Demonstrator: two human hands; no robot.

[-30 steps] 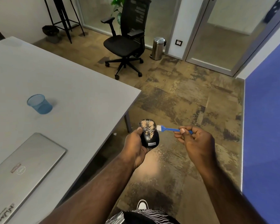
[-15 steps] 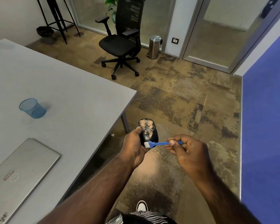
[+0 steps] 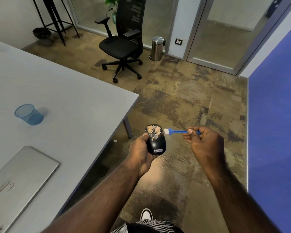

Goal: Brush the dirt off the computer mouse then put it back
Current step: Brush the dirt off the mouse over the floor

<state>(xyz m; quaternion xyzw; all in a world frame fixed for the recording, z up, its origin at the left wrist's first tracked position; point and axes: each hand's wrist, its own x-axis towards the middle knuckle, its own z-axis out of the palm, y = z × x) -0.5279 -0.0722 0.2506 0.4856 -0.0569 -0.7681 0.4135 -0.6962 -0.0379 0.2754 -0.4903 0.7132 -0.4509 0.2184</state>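
A black computer mouse with tan dirt on its far half is held in my left hand, off the table's right edge and above the floor. My right hand pinches the handle of a small blue brush. The brush's white bristles sit just right of the mouse's dirty end, close to it but not clearly touching. The near half of the mouse looks mostly free of dirt, with a white label showing.
The grey table fills the left, bearing a blue mesh cup and a closed silver laptop. A black office chair and a steel bin stand beyond. A blue wall is at right.
The brush went from the mouse's near end back up to beside its far end. Less dirt covers the mouse than a second ago. The mouse stayed in my left hand.
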